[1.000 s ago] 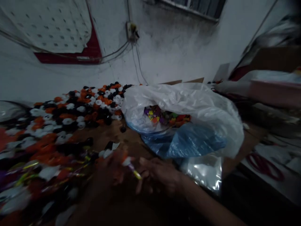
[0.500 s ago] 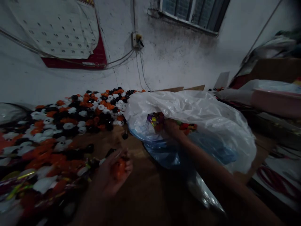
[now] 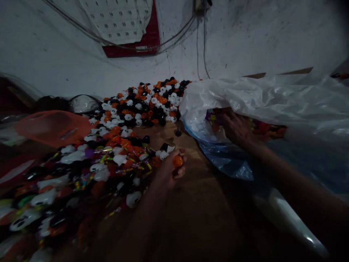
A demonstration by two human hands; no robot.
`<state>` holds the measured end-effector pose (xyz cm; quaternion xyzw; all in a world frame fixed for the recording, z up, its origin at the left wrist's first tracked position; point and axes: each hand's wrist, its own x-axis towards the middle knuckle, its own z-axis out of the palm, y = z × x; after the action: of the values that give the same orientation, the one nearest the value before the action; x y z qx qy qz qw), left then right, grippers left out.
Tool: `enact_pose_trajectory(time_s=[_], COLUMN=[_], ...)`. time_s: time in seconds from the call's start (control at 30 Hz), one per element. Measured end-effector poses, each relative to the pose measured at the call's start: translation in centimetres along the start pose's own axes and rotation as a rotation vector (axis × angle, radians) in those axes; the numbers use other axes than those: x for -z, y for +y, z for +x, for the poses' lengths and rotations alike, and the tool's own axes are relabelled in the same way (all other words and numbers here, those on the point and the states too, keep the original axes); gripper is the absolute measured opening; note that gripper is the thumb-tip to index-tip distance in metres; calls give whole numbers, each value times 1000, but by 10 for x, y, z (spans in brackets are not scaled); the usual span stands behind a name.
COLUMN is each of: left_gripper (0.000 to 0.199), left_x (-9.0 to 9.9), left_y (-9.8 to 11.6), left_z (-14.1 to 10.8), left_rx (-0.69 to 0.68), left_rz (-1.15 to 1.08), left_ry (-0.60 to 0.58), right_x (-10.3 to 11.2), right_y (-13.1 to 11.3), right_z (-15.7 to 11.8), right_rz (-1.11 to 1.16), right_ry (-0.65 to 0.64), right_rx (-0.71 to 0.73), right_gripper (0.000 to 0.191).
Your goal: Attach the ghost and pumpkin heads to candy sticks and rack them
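Above the brown tabletop (image 3: pixel 199 196), my left hand (image 3: pixel 169 174) is closed around a small round orange piece (image 3: pixel 177 161), which looks like a toy pumpkin. Beside it lie white and black pieces (image 3: pixel 164 154) at the edge of a large heap. My right hand (image 3: pixel 237 128) reaches into the mouth of a large translucent plastic bag (image 3: pixel 261 96), its fingers stretched over shiny, colourful items (image 3: pixel 268 130). Its fingertips are partly hidden and dim, and I see nothing held in it.
A heap of orange, black and white toy heads (image 3: pixel 139 105) spreads along the wall and down the left side, mixed with shiny wrapped strips (image 3: pixel 84 180). An orange mesh-like bag (image 3: pixel 54 127) lies at the left. Cables (image 3: pixel 205 47) hang down the wall behind.
The view has turned left and down, so the scene sits further right and higher. My left hand still holds the orange piece. My right hand's fingers look more spread inside the bag.
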<state>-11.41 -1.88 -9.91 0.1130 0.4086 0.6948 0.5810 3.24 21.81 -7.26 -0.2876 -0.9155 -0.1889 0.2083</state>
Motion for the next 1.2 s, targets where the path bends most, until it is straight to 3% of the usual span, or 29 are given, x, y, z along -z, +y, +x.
enact_pose_trajectory(time_s=[0.13,0.23,0.33,0.47,0.63,0.8,0.97,1.1,1.2], left_gripper=[27,26,31,28,21,30,43,34,29], left_x=[5,5,6,11,12,8,7,4,2], left_y=[-5,-8,-9,-8,-11,-12,-11,-15,-20], left_z=[-6,-9,-10,-13,-14,-7,-3,-4,-2], left_rx=[-49,-62,-155,-170,-95,-132,-153,-79,-64], left_rz=[65,27,10,33,124,206,280,245,264], left_ry=[104,80,137,131,123,36,91,143,203], right_x=[40,57,58,51,50,48,45,43,45], right_y=[-40,-78,-113,-140,-148,-142,-125,-121,-125], right_z=[-11,-35,-67,-95,-104,-111,-119,-118,-115], right_rz=[27,278,649,717,717,735,782,655,545], right_ry=[111,64,5,-41,-81,67,14,-56,-24], right_rx=[103,173,155,69,43,-40,-158,-109,-41], right_gripper=[27,24,26,26,31,25,17,24,25])
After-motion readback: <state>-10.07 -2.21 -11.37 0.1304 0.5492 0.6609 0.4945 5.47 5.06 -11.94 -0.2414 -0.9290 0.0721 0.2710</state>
